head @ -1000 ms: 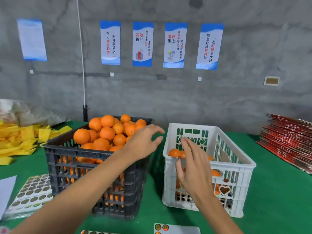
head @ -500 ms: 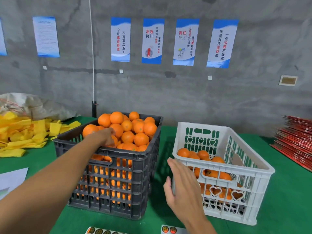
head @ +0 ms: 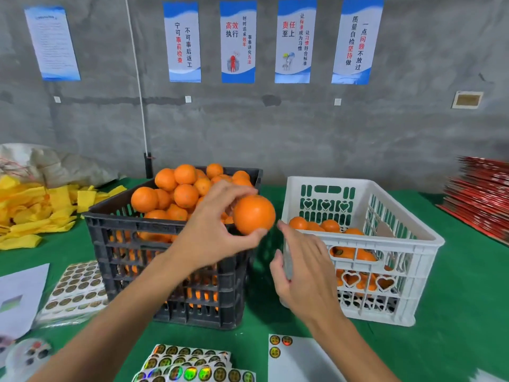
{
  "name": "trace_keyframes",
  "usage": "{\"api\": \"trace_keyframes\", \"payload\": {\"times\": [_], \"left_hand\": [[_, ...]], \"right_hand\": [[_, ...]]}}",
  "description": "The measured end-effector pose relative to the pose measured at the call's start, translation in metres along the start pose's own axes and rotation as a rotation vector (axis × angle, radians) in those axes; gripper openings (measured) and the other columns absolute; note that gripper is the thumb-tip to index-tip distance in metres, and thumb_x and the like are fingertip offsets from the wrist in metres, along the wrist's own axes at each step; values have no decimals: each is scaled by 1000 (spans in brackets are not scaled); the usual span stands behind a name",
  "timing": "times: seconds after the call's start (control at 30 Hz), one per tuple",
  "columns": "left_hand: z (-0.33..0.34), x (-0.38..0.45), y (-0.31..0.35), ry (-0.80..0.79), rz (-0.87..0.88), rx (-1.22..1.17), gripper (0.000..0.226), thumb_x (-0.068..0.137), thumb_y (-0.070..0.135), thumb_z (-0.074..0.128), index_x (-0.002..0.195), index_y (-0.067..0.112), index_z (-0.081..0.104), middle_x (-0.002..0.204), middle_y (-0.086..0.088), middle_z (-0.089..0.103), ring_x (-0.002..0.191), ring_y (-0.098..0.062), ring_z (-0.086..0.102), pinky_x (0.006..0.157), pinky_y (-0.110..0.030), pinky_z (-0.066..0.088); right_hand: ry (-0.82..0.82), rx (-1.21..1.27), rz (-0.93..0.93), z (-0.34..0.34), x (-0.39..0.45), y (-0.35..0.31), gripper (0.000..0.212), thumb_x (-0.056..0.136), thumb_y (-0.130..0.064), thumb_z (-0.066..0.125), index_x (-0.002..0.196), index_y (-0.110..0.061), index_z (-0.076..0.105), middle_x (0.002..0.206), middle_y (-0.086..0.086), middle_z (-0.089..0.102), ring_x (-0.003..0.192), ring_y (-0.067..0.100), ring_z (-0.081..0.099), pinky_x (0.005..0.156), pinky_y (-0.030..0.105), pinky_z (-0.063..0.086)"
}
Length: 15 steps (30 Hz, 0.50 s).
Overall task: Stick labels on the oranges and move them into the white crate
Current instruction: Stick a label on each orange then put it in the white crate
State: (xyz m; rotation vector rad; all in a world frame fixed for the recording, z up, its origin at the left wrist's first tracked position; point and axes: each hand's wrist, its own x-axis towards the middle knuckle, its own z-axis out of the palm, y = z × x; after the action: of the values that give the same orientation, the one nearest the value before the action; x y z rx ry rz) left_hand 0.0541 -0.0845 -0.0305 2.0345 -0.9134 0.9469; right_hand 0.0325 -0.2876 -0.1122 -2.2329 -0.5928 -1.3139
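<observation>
Just above the black crate (head: 176, 266), the left hand (head: 212, 235) gripped an orange (head: 254, 214); the right hand (head: 303, 274) (fingers loose, holding nothing) hovered near the white crate (head: 385, 244).

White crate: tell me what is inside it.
The white crate holds a low layer of oranges, seen over the rim and through the slots. The right hand covers its near-left corner; labels mostly can't be made out.

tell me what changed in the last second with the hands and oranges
The left hand reached into the black crate, took hold of an orange and lifted it out toward the right hand, which stayed open between the crates. Both crates stayed put.
</observation>
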Motion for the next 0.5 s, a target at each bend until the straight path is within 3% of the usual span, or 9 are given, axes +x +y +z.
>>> {"api": "trace_keyframes", "payload": {"times": [0.1,0.27,0.4,0.5], "left_hand": [[37,-37,13,-61,-15,-106,68,77,42,88,137,27,60,126,6,54,118,-18,59,95,-21,48],[96,-98,1,-256,-588,-533,62,78,59,79,134,45,57,131,15,56,118,-10,65,92,-27,58],[126,-139,-16,-293,-826,-727,63,82,49,82,137,27,60,134,-8,65,116,-22,70,96,-39,60],[137,-156,-20,-215,-957,-859,61,83,43,84,133,16,63,133,-16,63,111,-31,72,90,-40,62]], "right_hand": [[-7,-4,-5,-6,-10,8,56,89,-23,64,141,-6,52,117,7,68,106,21,60,108,34,40],[-270,-54,14,-13,-60,37,54,90,-28,56,141,-13,54,113,1,72,98,16,61,100,34,46],[-583,76,192,-5,-104,63,39,102,-34,43,140,-30,55,119,-13,67,102,3,55,92,30,49],[-722,59,218,5,-132,77,41,103,-41,41,139,-29,57,119,-14,61,103,2,48,90,25,43]]}}
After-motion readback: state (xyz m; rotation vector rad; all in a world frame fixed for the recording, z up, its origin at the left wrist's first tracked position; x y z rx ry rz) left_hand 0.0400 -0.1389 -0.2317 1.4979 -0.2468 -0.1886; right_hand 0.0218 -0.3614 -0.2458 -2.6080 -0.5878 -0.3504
